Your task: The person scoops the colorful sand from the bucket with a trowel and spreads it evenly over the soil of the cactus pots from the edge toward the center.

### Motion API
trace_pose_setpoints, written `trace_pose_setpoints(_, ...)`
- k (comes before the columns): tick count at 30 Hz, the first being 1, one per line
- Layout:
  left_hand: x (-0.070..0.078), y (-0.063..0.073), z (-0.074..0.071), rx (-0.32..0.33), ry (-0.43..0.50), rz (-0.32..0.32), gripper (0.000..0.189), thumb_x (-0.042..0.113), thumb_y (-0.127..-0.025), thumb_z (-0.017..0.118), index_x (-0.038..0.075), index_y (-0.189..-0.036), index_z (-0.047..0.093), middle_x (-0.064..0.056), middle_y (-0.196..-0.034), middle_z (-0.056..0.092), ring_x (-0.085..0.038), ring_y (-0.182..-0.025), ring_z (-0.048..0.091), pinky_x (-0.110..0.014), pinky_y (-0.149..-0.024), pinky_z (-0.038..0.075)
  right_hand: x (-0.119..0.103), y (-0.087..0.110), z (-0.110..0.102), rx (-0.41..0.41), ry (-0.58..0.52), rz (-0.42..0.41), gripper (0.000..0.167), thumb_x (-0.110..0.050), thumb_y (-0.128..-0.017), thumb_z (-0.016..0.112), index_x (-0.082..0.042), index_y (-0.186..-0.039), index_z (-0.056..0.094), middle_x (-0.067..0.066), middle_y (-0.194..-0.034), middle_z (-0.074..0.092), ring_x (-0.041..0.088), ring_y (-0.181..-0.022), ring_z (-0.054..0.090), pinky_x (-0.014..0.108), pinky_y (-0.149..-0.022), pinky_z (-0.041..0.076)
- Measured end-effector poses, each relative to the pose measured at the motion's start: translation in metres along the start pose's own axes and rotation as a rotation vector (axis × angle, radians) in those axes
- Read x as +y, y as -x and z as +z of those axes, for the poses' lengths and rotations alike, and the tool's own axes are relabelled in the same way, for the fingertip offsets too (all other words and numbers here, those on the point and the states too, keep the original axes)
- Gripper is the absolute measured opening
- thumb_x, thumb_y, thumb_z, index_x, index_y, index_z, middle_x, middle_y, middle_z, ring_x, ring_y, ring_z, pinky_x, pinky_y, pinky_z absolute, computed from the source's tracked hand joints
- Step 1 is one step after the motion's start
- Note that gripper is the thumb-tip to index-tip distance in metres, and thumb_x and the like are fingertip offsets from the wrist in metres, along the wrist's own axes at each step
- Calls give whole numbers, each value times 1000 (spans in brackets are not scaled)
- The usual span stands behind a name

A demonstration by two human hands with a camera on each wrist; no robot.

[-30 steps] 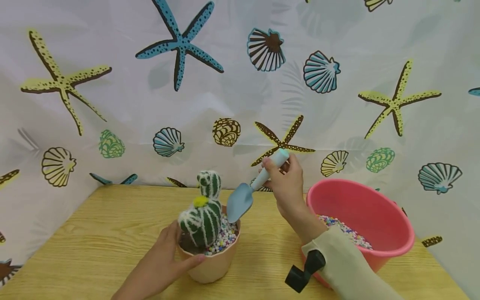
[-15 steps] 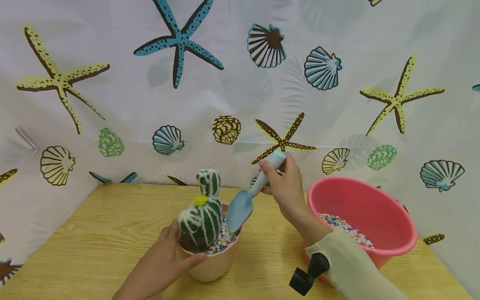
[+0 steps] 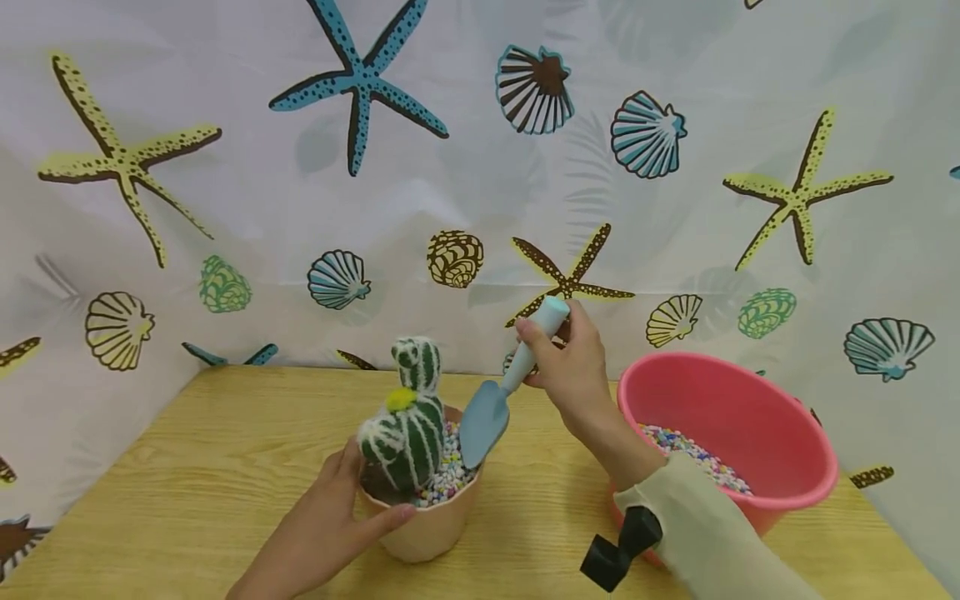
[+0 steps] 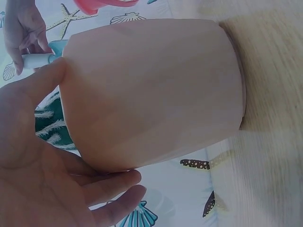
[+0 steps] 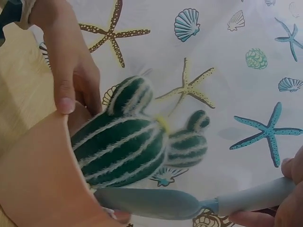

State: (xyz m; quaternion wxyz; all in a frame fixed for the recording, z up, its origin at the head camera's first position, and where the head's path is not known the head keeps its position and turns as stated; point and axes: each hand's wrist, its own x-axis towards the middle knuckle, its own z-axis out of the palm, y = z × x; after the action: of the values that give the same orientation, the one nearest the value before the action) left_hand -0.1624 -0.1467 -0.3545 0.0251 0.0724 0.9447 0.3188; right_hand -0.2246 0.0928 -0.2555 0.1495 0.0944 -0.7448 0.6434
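Head view: clasping flowerpot (image 3: 433, 531) with left hand (image 3: 333, 512), gripping trowel (image 3: 517, 368) in right hand (image 3: 573, 371), pointed lengthwise down-left over pot's right side, beside toy cactus (image 3: 414, 442).

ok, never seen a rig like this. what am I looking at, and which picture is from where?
No robot: these are a person's bare hands. The wide view comes from a camera worn on the head; the two closer views come from one on each wrist. The left hand holds a peach flowerpot containing a fuzzy cactus and multicolored beads. The right hand holds a blue trowel, its blade at the pot's mouth. A pink bucket with similar beads stands on the wood-grain tabletop.
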Motion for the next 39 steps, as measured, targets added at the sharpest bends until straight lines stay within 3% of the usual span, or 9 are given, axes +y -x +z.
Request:
trace_pose_setpoints(12,4,-1,2,-21,-10,-50,117,70,-79,59,-4,-151,3,-35,-149,22,-50,-132,35,-62,-99,38,4,-1,-7,20,-20,-6,24,-15,-95,59,-2,-112,49,18,-102,61,26,-86,67,41,-66,59)
trace_pose_setpoints(17,3,4,-1,-22,-49,-67,115,71,-80,55,-9,-149,9,-35,-147,26,-50,-131,36,-62,-99,38,0,-4,-16,28,-40,-8,28,-14,-96,58,0,-117,47,20,-102,59,27,-88,65,43,-68,58)
trace_pose_setpoints(23,-1,8,-2,19,-114,-26,104,68,-84,53,-10,-146,21,-31,-137,42,-47,-124,46,-58,-94,43,-5,-6,-29,53,-55,7,26,-14,-97,55,0,-117,45,22,-106,58,22,-88,66,43,-71,58)
trace_pose_setpoints(29,-1,15,-1,11,-156,-41,94,65,-86,54,-10,-140,35,-28,-133,47,-45,-120,49,-57,-91,45,-12,-6,-46,77,-60,26,28,-15,-99,52,3,-118,40,19,-108,56,26,-93,66,46,-77,56)
trace_pose_setpoints(36,10,20,0,3,-115,-54,77,58,-87,58,-3,-131,45,-18,-124,54,-35,-112,57,-52,-86,50,-19,-3,-73,92,1,6,31,-21,-100,49,2,-117,39,16,-110,55,8,-85,67,40,-77,56)
trace_pose_setpoints(39,17,22,2,-1,-83,-61,71,55,-87,61,-2,-127,46,-14,-119,58,-31,-108,60,-50,-84,51,-20,-2,-83,96,-7,-4,34,-23,-99,50,2,-118,38,16,-111,54,9,-88,67,41,-78,56)
